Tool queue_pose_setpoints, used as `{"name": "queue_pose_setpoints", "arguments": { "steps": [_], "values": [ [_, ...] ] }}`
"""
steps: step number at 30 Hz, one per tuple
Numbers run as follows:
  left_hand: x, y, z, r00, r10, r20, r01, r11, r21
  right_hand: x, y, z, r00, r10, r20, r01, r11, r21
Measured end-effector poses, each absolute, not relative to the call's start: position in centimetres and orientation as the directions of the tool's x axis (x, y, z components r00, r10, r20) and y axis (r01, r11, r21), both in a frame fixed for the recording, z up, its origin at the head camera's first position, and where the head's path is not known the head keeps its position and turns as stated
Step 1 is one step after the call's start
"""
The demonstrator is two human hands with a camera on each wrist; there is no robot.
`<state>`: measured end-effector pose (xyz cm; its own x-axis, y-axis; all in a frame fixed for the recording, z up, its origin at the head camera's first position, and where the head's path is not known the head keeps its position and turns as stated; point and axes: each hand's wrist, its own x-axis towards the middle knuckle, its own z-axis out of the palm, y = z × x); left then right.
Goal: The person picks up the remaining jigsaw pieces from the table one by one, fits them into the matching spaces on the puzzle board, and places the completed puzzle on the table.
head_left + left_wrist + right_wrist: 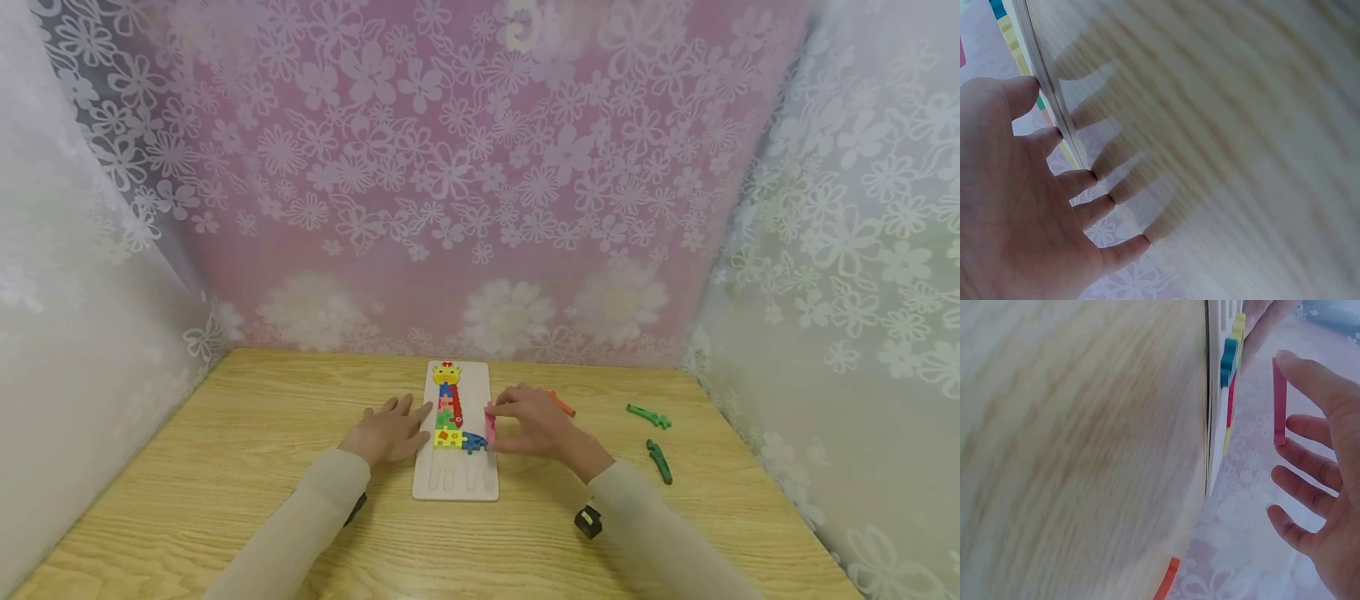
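Observation:
A pale wooden puzzle board (457, 492) lies on the table, with a giraffe puzzle partly laid on it. A yellow giraffe head (447, 376) is at the top, a red strip (457, 407) runs beside the coloured neck pieces, and a yellow piece (448, 438) and a blue piece (474, 442) sit lower down. My left hand (386, 432) rests at the board's left side, fingers spread, with the thumb at its edge. Between thumb and fingers, my right hand (534, 423) pinches a pink puzzle piece (1280, 403), held above the board's right edge.
Right of the board lie an orange piece (562, 403), a light green piece (649, 416) and a dark green piece (659, 462) on the wooden table (247, 433). Flower-patterned curtains (480, 208) stand behind and at both sides.

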<state>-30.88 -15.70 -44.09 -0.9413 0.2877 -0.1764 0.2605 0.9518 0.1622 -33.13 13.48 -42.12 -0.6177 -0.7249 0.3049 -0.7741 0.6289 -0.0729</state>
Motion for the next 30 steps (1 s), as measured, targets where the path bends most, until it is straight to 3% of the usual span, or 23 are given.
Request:
{"name": "queue_pose_setpoints", "arguments": {
  "steps": [6,13,18,23,30],
  "values": [
    [-30.9,-15.7,-44.1,-0.940,0.290,-0.178,0.263,0.952,0.160,-32.3,12.6,-42.1,-0.635,-0.708,0.308,-0.764,0.635,-0.116],
    [-31.1,-15.7,-44.3,-0.942,0.286,-0.174,0.261,0.953,0.155,-31.5,11.5,-42.2,-0.603,-0.716,0.353,-0.785,0.612,-0.100],
    [-31.0,-15.7,-44.2,-0.943,0.280,-0.182,0.254,0.955,0.155,-31.2,10.9,-42.9,-0.603,-0.693,0.395,-0.790,0.588,-0.175],
    [-31.0,-15.7,-44.1,-0.944,0.276,-0.183,0.250,0.956,0.151,-30.6,10.2,-43.2,-0.641,-0.654,0.402,-0.765,0.585,-0.268],
    [-31.1,-15.7,-44.2,-0.944,0.276,-0.181,0.252,0.956,0.149,-30.0,9.2,-43.4,-0.701,-0.614,0.363,-0.712,0.635,-0.300]
  ]
}}
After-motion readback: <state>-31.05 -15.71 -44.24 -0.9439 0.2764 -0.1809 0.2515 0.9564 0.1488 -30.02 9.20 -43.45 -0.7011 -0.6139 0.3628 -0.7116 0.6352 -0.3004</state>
